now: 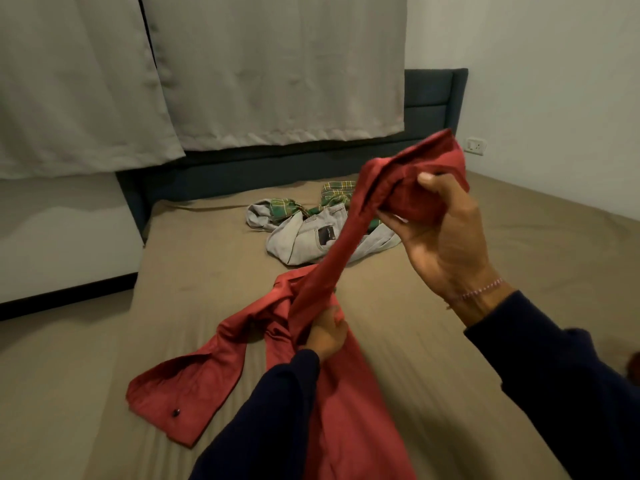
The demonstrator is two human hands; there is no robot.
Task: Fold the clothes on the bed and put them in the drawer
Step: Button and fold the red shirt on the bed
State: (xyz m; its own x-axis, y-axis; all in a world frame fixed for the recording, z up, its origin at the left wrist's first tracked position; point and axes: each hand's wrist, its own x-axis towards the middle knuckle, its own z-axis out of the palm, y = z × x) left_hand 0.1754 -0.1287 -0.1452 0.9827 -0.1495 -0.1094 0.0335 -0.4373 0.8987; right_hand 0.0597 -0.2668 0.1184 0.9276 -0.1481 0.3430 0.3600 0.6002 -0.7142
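Shirt: red shirt [221, 372] lies partly on the bed [450, 375], partly in the air; its body and one cuffed sleeve spread over the sheet at lower left, while another part is pulled up into a tight band.
Long axis: the raised band runs diagonally, from low near the chest up and away to the right, taut between the two hands.
Right hand: right hand [440, 237] is the higher and farther one, palm toward the camera, fingers and thumb curled round the bunched far end of the band.
Left hand: left hand [327, 332] is lower and nearer the body, fingers wrapped round the band where it leaves the heap.
Next move, as a judgement: the shirt looks twisted or inside out and wants straightening before folding; the left hand is better placed to feed cloth along the band toward the right.
Other clothes: grey jeans [304, 237] and a green checked garment [332, 199] lie crumpled together farther up the bed, behind the band, untouched.
Drawer: not in view.
Risk: the trailing sleeve may drag across the sheet.
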